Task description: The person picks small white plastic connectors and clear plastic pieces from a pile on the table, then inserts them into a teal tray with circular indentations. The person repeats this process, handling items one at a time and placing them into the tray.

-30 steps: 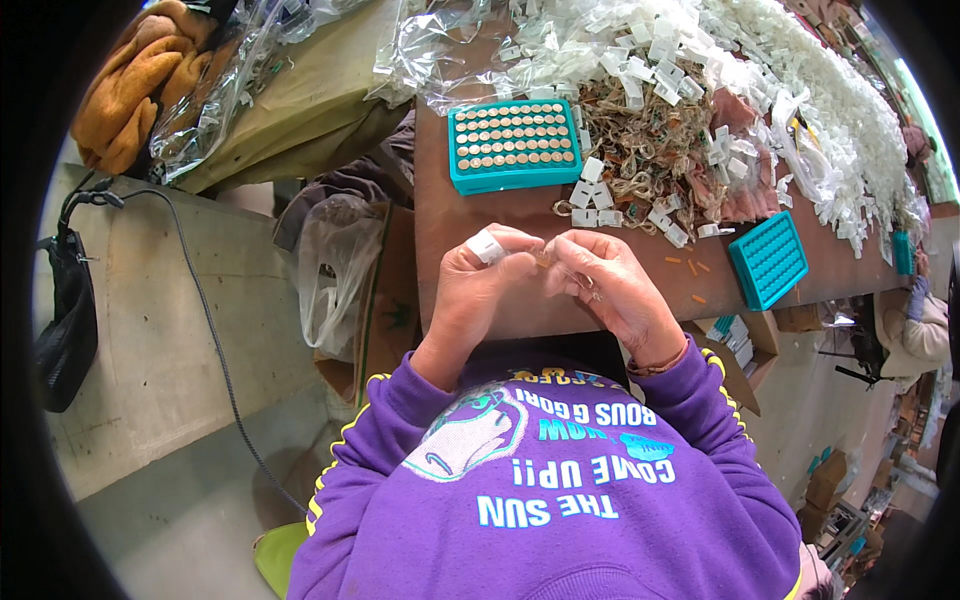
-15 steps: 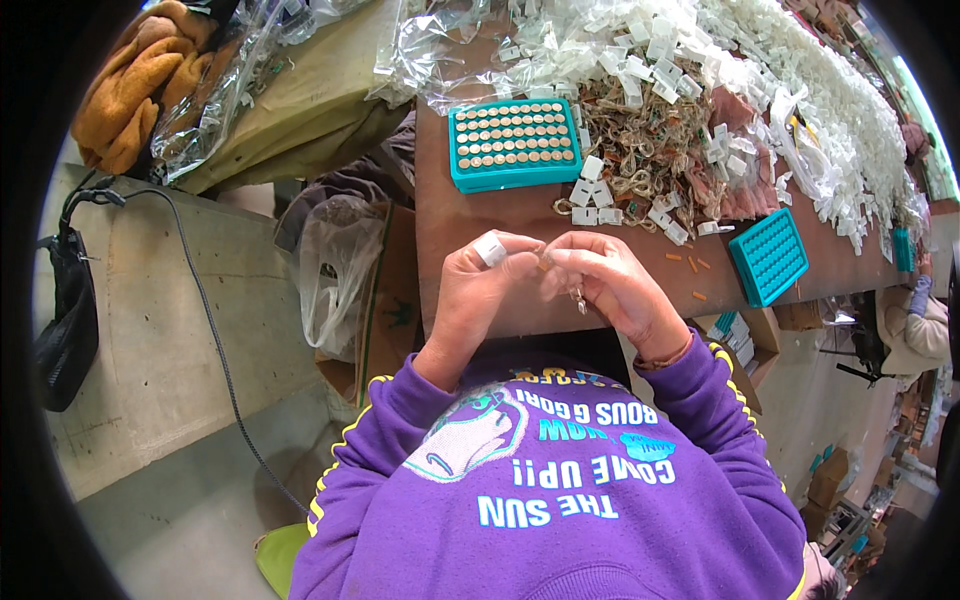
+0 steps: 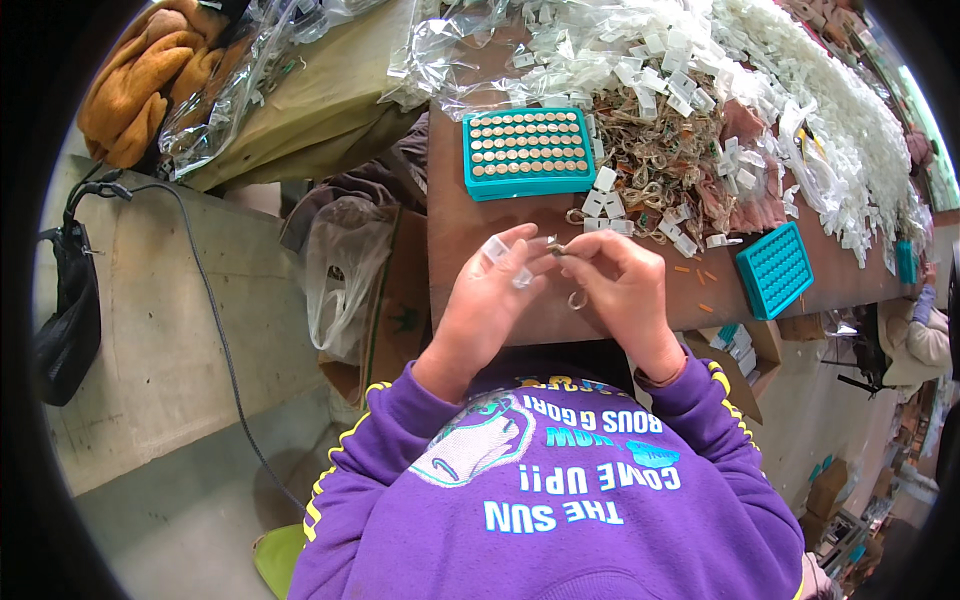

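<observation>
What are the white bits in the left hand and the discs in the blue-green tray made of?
White bits: probably plastic, smooth and slightly see-through, though blurry. Discs: likely metal, shiny, since their pale tops catch the light, but they're tiny.

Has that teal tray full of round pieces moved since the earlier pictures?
No. The filled teal tray keeps its distance from the left edge of the brown table; both appear slightly further right because the whole view shifted.
</observation>
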`<state>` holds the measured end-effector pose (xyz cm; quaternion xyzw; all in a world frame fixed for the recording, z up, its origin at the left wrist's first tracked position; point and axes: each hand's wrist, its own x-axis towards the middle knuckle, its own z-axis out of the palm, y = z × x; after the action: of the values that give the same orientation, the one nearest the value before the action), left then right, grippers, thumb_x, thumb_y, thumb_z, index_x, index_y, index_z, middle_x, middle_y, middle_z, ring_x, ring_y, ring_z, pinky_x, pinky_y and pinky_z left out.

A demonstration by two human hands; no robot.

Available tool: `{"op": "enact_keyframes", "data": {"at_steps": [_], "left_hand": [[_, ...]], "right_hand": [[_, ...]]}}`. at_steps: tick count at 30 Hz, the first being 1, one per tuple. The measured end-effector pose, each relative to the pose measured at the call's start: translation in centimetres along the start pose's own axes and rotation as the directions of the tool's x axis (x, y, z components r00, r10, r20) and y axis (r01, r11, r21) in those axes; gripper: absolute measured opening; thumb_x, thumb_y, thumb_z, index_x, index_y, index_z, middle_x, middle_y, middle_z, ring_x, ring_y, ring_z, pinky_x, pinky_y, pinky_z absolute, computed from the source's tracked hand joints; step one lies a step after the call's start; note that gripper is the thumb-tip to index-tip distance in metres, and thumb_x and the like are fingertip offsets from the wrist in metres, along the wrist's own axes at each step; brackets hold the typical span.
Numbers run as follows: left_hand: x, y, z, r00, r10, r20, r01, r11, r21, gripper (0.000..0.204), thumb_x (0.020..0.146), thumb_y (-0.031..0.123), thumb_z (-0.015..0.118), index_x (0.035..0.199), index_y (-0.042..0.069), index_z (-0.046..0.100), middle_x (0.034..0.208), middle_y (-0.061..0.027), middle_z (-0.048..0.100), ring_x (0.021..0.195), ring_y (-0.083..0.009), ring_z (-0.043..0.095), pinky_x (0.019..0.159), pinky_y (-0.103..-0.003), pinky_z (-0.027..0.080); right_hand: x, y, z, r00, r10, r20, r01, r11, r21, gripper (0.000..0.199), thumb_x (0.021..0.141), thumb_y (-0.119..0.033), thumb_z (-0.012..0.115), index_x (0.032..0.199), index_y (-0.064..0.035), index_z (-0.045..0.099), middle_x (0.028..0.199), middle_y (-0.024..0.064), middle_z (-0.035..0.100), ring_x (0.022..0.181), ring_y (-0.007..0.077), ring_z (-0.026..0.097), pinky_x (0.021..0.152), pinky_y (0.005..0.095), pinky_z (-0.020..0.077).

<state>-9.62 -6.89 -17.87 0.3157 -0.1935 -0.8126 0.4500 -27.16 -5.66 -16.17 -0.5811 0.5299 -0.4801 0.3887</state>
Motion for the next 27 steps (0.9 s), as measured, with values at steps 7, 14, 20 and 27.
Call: {"op": "enact_keyframes", "data": {"at_steps": [7,14,20,27], "left_hand": [[-0.7,1.1,-0.6,0.999,-0.017,0.033,0.01,0.981,0.196,0.036,0.099,0.009,0.053,0.133,-0.001,0.046,0.126,-0.0119,0.057,0.116,-0.0204,0.058,0.104,-0.036,0.047],[-0.8,0.3,-1.2,0.96,0.278,0.044,-0.267,0.852,0.451,0.031,0.092,0.006,0.065,0.122,0.0,0.057,0.111,-0.007,0.066,0.096,-0.0116,0.064,0.088,-0.026,0.051],[-0.5,-0.3,-0.9,0.929,0.37,0.005,-0.347,0.866,0.361,0.022,0.083,-0.004,0.071,0.099,0.004,0.059,0.094,-0.0017,0.067,0.089,-0.0066,0.062,0.081,-0.022,0.049],[-0.4,0.7,-0.9,0.966,0.254,0.04,-0.245,0.864,0.439,0.02,0.081,-0.002,0.073,0.093,0.006,0.059,0.09,-0.0001,0.065,0.086,-0.0063,0.061,0.079,-0.022,0.048]], "right_hand": [[1.2,0.1,-1.2,0.863,0.342,0.372,-0.501,0.678,0.538,0.019,0.091,-0.013,0.067,0.101,0.0018,0.064,0.093,0.0044,0.067,0.078,0.0087,0.063,0.069,0.0199,0.0497],[1.2,-0.1,-0.3,0.815,0.334,0.474,-0.568,0.622,0.539,0.018,0.09,-0.012,0.067,0.101,0.0016,0.063,0.092,0.0042,0.064,0.076,0.0096,0.062,0.068,0.0221,0.0502],[1.0,0.1,0.3,0.82,0.351,0.453,-0.555,0.68,0.479,0.017,0.09,-0.011,0.067,0.1,0.0017,0.063,0.088,0.0043,0.064,0.074,0.0096,0.062,0.068,0.0217,0.0498],[1.3,-1.1,-0.7,0.812,0.323,0.487,-0.512,0.794,0.327,0.019,0.088,-0.013,0.07,0.098,0.0024,0.065,0.087,0.0063,0.067,0.074,0.0088,0.063,0.066,0.0213,0.0499]]}}
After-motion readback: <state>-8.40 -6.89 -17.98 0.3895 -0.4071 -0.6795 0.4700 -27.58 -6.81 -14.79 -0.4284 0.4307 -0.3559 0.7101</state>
